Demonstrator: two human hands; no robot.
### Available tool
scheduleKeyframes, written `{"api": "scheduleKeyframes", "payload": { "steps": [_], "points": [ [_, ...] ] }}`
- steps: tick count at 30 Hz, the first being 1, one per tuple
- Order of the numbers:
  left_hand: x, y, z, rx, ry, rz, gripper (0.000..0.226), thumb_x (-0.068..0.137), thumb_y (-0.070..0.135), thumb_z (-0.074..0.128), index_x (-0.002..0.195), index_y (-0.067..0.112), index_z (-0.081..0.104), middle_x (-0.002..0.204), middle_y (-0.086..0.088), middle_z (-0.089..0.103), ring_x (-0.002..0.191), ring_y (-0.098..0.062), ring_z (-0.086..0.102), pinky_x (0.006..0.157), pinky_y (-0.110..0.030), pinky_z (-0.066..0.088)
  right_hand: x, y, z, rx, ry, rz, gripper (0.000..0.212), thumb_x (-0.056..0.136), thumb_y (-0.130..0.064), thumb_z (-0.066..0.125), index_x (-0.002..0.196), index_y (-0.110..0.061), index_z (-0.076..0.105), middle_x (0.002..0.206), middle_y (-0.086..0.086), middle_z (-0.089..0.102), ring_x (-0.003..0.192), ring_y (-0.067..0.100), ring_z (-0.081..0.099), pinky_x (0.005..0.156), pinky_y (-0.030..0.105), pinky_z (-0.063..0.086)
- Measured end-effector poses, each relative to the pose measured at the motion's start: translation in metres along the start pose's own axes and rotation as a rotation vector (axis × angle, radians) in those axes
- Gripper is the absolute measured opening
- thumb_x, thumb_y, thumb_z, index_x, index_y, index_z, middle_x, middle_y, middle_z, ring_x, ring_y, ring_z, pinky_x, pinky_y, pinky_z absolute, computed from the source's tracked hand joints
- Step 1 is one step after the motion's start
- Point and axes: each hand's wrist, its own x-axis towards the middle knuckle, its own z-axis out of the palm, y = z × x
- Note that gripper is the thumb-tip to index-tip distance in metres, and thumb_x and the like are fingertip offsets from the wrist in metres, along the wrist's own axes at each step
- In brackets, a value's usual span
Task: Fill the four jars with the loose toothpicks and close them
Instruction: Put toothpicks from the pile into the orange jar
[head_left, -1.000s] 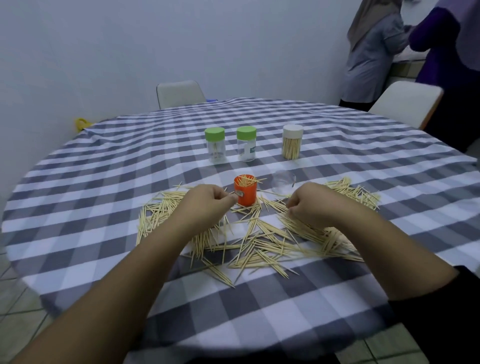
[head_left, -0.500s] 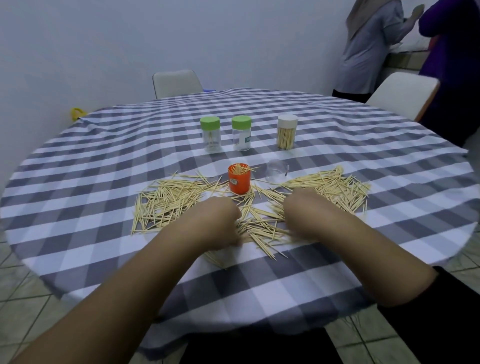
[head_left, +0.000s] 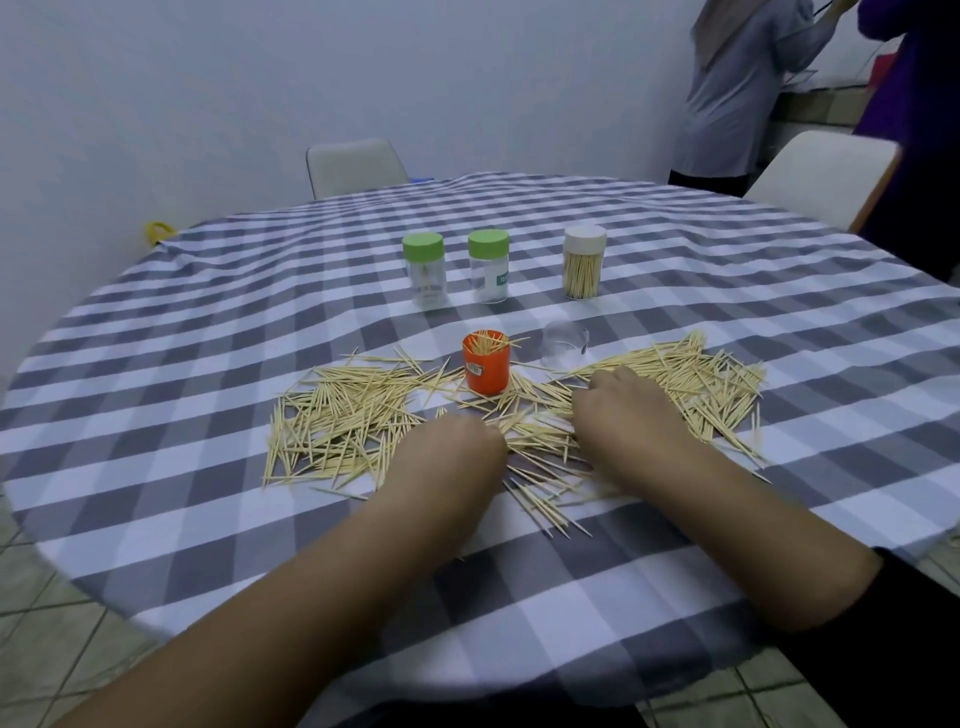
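The orange jar (head_left: 486, 362) stands open on the checked bench (head_left: 156, 332), packed with toothpicks that poke up past its rim; a small sticker sits low on its side, too blurred to read. Just to its right lies a clear lid (head_left: 564, 344). Loose toothpicks (head_left: 343, 421) spread in a wide drift to either side of the orange jar and in front of it.

Behind the orange jar stand three closed jars in a row: a left green-lidded jar (head_left: 425, 270), which looks nearly empty; a middle green-lidded jar (head_left: 488, 266) with a green label whose only visible letters read something like "TO"; and a white-lidded jar (head_left: 584, 262) full of toothpicks.

The left hand (head_left: 457, 447) rests knuckles-up on the pile in front of the orange jar, fingers tucked under; I cannot tell whether it has hold of any sticks. The right hand (head_left: 623, 410) lies to the right of the orange jar, fingers curled down into the toothpicks, and again I cannot tell what it holds.

A second ago both hands were raised nearer the orange jar, the left one pinching something at its rim; now both are down on the pile. The jars have not moved.

Beyond the row of jars a white chair (head_left: 356, 166) stands at the bench's far edge.
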Motion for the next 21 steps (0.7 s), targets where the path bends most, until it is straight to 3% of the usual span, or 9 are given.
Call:
{"api": "scheduleKeyframes", "payload": {
  "steps": [7,13,16,19,21],
  "points": [
    [0.008,-0.014,0.007,-0.104,0.088,0.052,0.048,0.093,0.009,0.048,0.14,0.013,0.038,0.135,-0.006,0.049,0.121,-0.025,0.048,0.091,-0.033,0.043,0.003,0.0,-0.003,-0.018,0.018,-0.001,0.024,0.085,-0.004,0.048,0.107,-0.007,0.058,0.11,0.011,0.057,0.105,0.029,0.048,0.081,0.032,0.035],
    [0.025,-0.027,0.007,-0.379,0.194,0.008,0.046,0.089,0.012,0.058,0.133,0.023,0.052,0.121,0.003,0.057,0.111,-0.017,0.053,0.084,-0.023,0.039,0.013,0.007,-0.008,0.035,0.012,0.02,0.018,0.087,-0.006,0.049,0.102,-0.011,0.057,0.099,0.007,0.056,0.095,0.025,0.049,0.073,0.029,0.031],
    [0.037,-0.034,0.0,-0.51,0.181,-0.122,0.038,0.091,0.006,0.055,0.123,0.025,0.06,0.104,0.004,0.058,0.092,-0.015,0.054,0.076,-0.025,0.041,0.022,0.013,-0.011,0.143,-0.001,0.086,0.018,0.089,-0.005,0.045,0.1,-0.011,0.057,0.083,0.003,0.05,0.081,0.023,0.046,0.068,0.029,0.034],
    [0.044,-0.045,-0.005,-0.662,0.184,-0.151,0.016,0.096,0.011,0.05,0.1,0.02,0.063,0.088,0.001,0.062,0.073,-0.016,0.056,0.059,-0.029,0.042,0.031,0.019,-0.022,0.389,-0.041,0.127,0.018,0.093,-0.01,0.043,0.097,-0.014,0.061,0.09,0.005,0.063,0.084,0.025,0.058,0.071,0.034,0.047],
    [0.049,-0.052,-0.012,-0.762,0.189,-0.152,0.015,0.099,0.022,0.046,0.097,0.02,0.06,0.085,0.001,0.062,0.072,-0.017,0.058,0.06,-0.03,0.046,0.036,0.022,-0.029,0.664,-0.09,0.128,0.018,0.097,-0.013,0.043,0.1,-0.013,0.061,0.097,0.006,0.065,0.089,0.024,0.06,0.078,0.037,0.05]
  ]
}}
